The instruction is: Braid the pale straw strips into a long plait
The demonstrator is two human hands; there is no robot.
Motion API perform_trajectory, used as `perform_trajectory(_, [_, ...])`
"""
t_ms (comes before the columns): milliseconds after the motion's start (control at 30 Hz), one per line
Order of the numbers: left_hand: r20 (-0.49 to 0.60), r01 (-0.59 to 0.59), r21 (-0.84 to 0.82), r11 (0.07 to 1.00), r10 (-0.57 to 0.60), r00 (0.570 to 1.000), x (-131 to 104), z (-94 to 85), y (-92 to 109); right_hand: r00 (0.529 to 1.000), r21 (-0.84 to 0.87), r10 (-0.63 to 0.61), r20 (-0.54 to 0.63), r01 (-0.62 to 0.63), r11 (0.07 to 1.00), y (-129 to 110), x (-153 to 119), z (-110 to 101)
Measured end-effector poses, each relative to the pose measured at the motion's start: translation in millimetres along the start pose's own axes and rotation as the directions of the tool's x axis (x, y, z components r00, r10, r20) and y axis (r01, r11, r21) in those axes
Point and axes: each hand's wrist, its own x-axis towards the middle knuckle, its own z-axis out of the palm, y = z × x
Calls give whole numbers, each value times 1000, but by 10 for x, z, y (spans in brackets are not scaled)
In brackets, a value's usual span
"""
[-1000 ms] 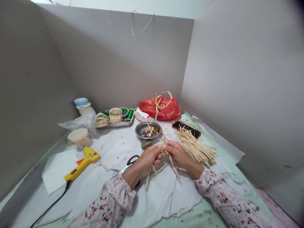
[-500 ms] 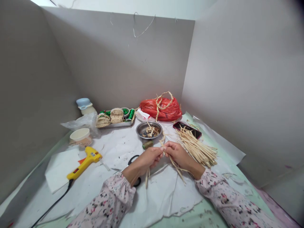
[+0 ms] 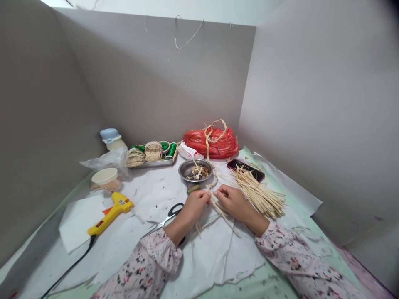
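L hand pinching straw braid at its working end, thumb to forefinger; R hand just beside, fingertips drawn together, can't tell if a strand is betw. them. Loose strands hang below, betw. hands. Braid runs away past R side of metal bowl w/ scraps, looped end atop red bag. Scissors partly under L wrist. Straw bundle near R hand, overlapping phone. Glue gun far L

Craft workspace (partitioned); glue gun, scissors and straw show it.
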Motion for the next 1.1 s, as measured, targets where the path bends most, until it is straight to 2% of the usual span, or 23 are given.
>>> perform_trajectory(133, [-46, 15, -14, 1000, -16, 999, 4, 28, -17, 999, -22, -38, -30, 37, 999, -88, -43, 40])
perform_trajectory(267, [1, 43, -215, 976, -44, 999, -28, 49, -17, 985, -194, -168, -41, 157, 968, -178, -155, 136])
perform_trajectory(467, [79, 98, -446, 890, -70, 994, -10, 32, -34, 909, -517, -410, 70, 385, 765, -214, -257, 229])
perform_trajectory(533, [100, 132, -489, 862, -95, 990, 1, 20, -23, 886, -561, -450, 109, 428, 708, -207, -254, 228])
perform_trajectory(633, [140, 165, -510, 844, -108, 984, -6, 1, 9, 875, -586, -461, 147, 453, 672, -193, -240, 218])
perform_trajectory(933, [218, 136, -437, 889, -41, 975, -13, -20, -15, 889, -553, -425, 170, 443, 706, -166, -224, 183])
perform_trajectory(1033, [208, 128, -447, 885, -36, 978, -15, -24, -3, 881, -446, -448, 153, 466, 764, -176, -239, 162])
perform_trajectory(1100, [191, 126, -457, 880, -42, 981, -22, -30, 21, 891, -339, -444, 91, 447, 828, -177, -232, 132])
